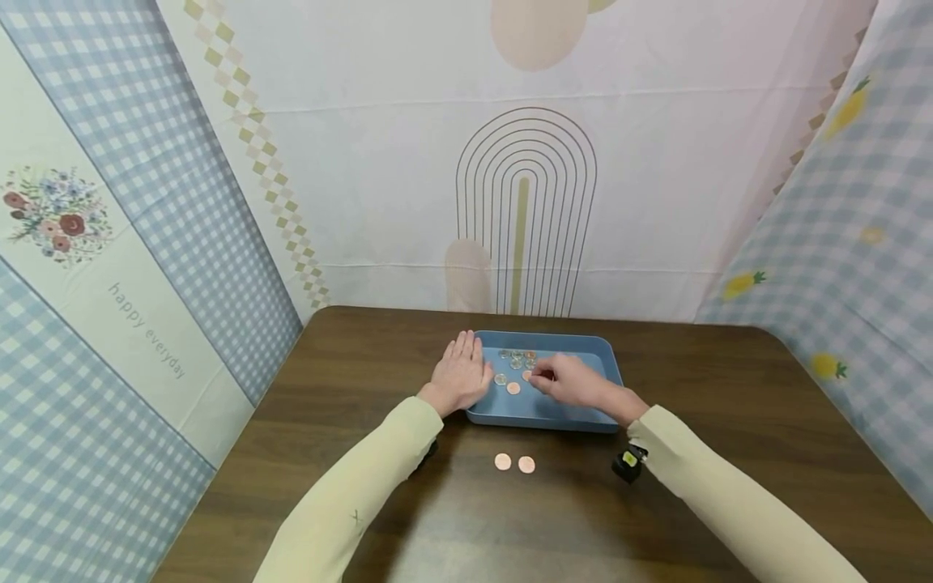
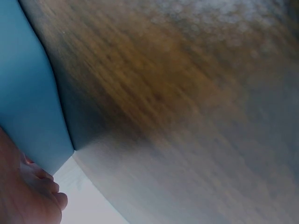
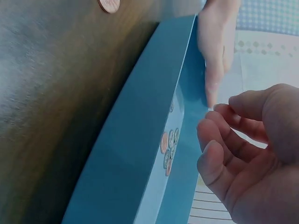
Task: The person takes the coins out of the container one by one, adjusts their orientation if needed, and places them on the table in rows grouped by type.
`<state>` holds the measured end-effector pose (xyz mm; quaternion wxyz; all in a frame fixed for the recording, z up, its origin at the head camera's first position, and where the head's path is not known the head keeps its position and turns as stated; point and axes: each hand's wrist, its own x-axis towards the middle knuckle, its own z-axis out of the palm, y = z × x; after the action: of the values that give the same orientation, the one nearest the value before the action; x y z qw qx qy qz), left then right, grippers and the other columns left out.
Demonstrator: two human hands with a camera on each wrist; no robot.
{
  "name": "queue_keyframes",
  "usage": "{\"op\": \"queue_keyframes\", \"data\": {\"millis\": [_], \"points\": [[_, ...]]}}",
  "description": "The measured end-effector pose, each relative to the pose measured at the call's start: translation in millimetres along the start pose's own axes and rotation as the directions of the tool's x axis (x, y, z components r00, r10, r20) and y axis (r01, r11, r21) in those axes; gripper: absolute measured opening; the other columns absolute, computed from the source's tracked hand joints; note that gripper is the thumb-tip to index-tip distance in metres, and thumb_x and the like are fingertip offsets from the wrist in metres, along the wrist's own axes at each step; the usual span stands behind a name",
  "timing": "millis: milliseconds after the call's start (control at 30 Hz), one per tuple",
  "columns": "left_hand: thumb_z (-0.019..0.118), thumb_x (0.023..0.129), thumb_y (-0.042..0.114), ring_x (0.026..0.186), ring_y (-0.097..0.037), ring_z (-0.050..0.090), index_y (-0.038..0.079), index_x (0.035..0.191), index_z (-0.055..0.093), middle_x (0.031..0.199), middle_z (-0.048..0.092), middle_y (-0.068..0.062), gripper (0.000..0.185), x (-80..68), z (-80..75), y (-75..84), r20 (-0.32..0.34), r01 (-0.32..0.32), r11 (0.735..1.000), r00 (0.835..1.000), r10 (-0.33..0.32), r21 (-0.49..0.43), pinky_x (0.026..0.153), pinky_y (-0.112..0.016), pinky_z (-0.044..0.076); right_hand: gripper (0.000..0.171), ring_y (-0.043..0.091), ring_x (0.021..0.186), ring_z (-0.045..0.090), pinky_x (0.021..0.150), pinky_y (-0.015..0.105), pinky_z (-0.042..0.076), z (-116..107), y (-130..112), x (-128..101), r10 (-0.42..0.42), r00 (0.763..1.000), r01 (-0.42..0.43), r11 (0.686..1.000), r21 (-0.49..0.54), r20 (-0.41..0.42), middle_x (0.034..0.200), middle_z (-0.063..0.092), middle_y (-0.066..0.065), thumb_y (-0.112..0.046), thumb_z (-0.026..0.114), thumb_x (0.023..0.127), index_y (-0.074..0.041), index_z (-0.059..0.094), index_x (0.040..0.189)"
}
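Observation:
A shallow blue tray (image 1: 554, 423) lies on the table with several silver coins (image 1: 500, 379) and a few copper coins (image 1: 513, 389) inside. My left hand (image 1: 461, 374) rests along the tray's left rim, its fingers straight. Over the tray's middle, my right hand (image 1: 572, 379) has loosely bent fingers, its fingertips beside a copper coin (image 1: 527, 376). In the right wrist view, no coin shows between the thumb and fingers of the right hand (image 3: 252, 144). The left wrist view catches only part of the left hand (image 2: 28, 196) by the tray's side (image 2: 32, 93).
Two copper coins, a left one (image 1: 503, 461) and a right one (image 1: 526, 465), lie on the brown wooden table (image 1: 364, 364) in front of the tray. A printed cloth (image 1: 379, 186) hangs behind the table, with checked cloth at both sides.

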<state>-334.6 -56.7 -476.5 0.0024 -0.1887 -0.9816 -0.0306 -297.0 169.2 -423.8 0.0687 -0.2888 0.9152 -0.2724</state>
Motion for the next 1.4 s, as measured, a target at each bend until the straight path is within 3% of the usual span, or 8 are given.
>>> {"op": "queue_keyframes", "data": {"millis": [533,900,1133,1400], "points": [[0.021,0.104,0.038,0.154,-0.031,0.011,-0.002,0.154,0.022,0.163,0.017,-0.02,0.064,-7.4,-1.9,-1.4,0.004,-0.011,1.0,1.0,0.011,-0.001,0.125,-0.043,0.014,0.007,0.011,0.063,0.054,0.055,0.025,0.044,9.7,11.4,22.7,0.116,0.99,-0.122,0.99,-0.067,-0.084,0.082,0.068,0.003,-0.009,0.06,0.094,-0.009,0.067,0.094],[0.021,0.104,0.037,0.153,-0.033,0.014,-0.004,0.154,0.023,0.163,0.018,-0.021,0.064,-15.0,-3.2,-2.2,-0.006,-0.034,0.999,0.999,0.034,0.008,0.125,-0.043,0.015,0.016,0.016,0.069,0.056,0.057,0.027,0.044,11.3,15.5,27.4,0.211,0.976,-0.215,0.974,-0.073,-0.062,0.091,0.067,0.009,-0.011,0.059,0.095,-0.007,0.068,0.107],[0.021,0.104,0.037,0.153,-0.032,0.014,-0.003,0.154,0.023,0.163,0.018,-0.021,0.064,-13.8,-2.3,-2.7,-0.008,-0.03,0.999,1.0,0.03,0.011,0.125,-0.043,0.015,0.019,0.018,0.078,0.058,0.062,0.028,0.046,7.9,24.5,34.9,0.217,0.974,-0.223,0.967,-0.124,-0.06,0.099,0.069,0.01,-0.01,0.058,0.095,-0.009,0.069,0.11],[0.021,0.104,0.038,0.154,-0.031,0.012,-0.002,0.155,0.021,0.163,0.016,-0.02,0.065,-13.1,-2.2,-1.9,0.009,-0.02,1.0,1.0,0.02,0.001,0.125,-0.042,0.013,0.023,0.017,0.075,0.06,0.06,0.026,0.048,3.9,34.2,42.8,0.246,0.969,-0.245,0.959,-0.141,-0.009,0.115,0.067,0.015,-0.01,0.057,0.096,-0.008,0.068,0.116]]}}
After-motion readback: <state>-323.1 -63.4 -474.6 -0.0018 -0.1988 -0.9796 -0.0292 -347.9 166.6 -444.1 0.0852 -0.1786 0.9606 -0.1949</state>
